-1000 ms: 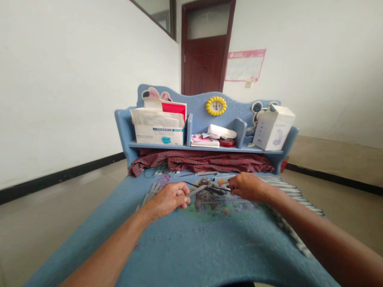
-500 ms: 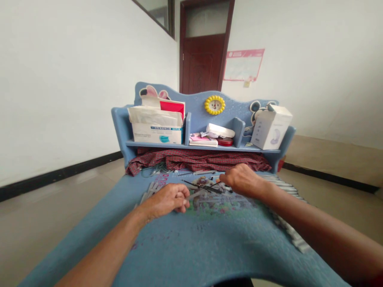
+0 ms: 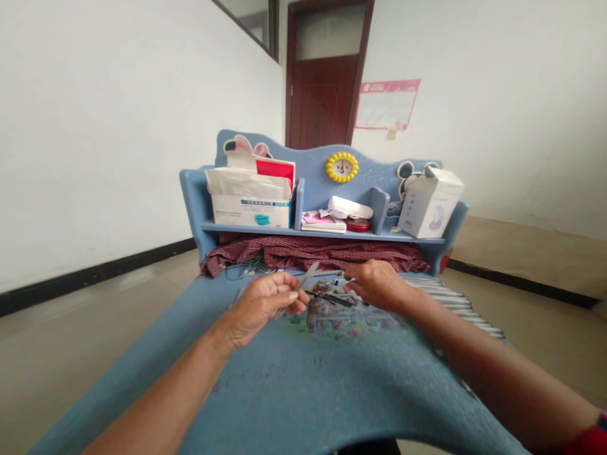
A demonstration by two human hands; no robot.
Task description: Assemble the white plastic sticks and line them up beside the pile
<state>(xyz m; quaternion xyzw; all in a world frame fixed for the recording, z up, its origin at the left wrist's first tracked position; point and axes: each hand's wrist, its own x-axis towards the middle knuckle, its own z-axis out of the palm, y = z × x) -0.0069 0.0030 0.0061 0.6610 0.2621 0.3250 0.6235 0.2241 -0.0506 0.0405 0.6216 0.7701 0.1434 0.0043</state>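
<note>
My left hand [image 3: 270,300] is closed, pinching a slim translucent pen barrel [image 3: 307,276] between thumb and fingers; it slants up and to the right above the blue desk [image 3: 303,385]. To its right, my right hand [image 3: 374,283] hovers low over the desk with fingertips pinched together. What they hold, if anything, is too small to make out. Between the hands lie several thin black rods [image 3: 334,298], like pen refills, partly overlapping. Small dark pieces [image 3: 337,278] sit just behind them. Behind my left hand, more translucent pieces [image 3: 239,294] are mostly hidden.
A row of slim silvery pens [image 3: 455,303] lies along the right edge, partly under my right forearm. Red checked cloth [image 3: 313,254] is bunched beneath the shelf [image 3: 284,232]. On the shelf stand a mask box [image 3: 251,210], a white carton [image 3: 430,203] and a red round tin [image 3: 357,225].
My left hand has turned and lifted the pen barrel, which pointed flat toward the rods and now tilts upward. The dark rod at my right fingertips no longer shows there.
</note>
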